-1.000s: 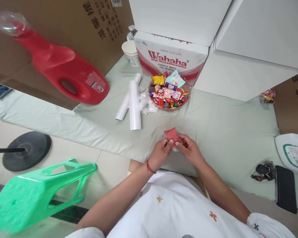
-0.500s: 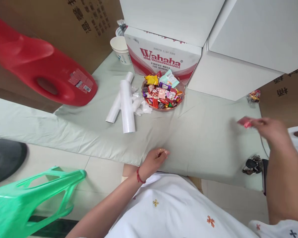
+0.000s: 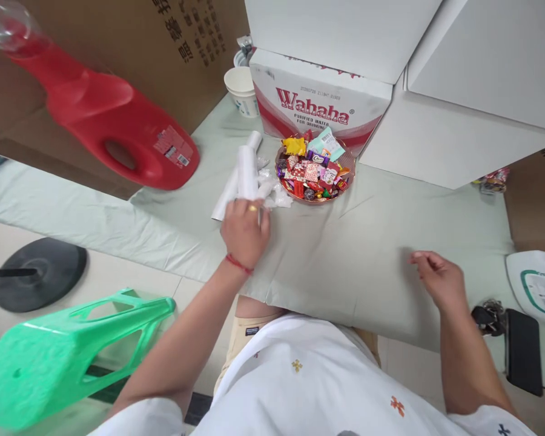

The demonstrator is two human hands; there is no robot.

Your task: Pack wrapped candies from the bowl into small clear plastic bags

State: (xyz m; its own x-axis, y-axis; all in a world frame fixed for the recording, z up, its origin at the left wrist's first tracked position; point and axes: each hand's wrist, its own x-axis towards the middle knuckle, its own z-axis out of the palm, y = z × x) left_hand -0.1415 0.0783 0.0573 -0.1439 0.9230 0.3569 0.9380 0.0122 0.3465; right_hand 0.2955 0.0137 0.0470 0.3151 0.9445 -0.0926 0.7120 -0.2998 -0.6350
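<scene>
My left hand point(image 3: 246, 230) is closed over the near end of a white roll point(image 3: 247, 172), its fingers covering that end. A second white roll point(image 3: 227, 194) lies under it at an angle, beside some crumpled clear plastic point(image 3: 272, 188). My right hand point(image 3: 438, 275) hovers over the right part of the table with its fingers curled and thumb against them; nothing shows in it. Between the hands and farther back stands a round dish point(image 3: 317, 201) heaped with wrapped sweets point(image 3: 315, 172).
Behind the dish is a Wahaha carton point(image 3: 318, 106), with paper cups point(image 3: 241, 88) to its left and white boxes point(image 3: 418, 133) to its right. A big red jug point(image 3: 131, 133) stands left. Keys point(image 3: 489, 318) and a phone point(image 3: 524, 351) lie right; a green stool point(image 3: 77, 357) is below left.
My left hand has moved from the table's front edge up onto the white roll. My right hand has come back leftward, and the small red packet it held no longer shows in it.
</scene>
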